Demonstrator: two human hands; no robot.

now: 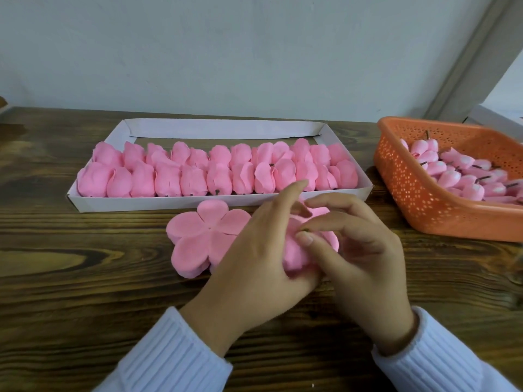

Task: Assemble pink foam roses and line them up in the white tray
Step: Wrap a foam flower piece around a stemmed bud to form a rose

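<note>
A tray [198, 201] sits on the tabletop [85, 292], toward the back. Foam roses [195, 174] lie in its front part in two rows, one behind the other. Just in front of the tray lies a stack of flat petals [198, 239]. Right of the stack, the left hand [254, 264] and the right hand [365, 250] hold a foam piece [297, 256] between them. A basket [418, 199] stands at the far right, with buds [464, 176] in it.

Soft, even daylight fills the scene, with only faint shadows under the hands [311, 250] on the tabletop [85, 292]. No glare. Wide-angle bending curves the edges; the basket [418, 199] and fingertips look slightly blurred.
</note>
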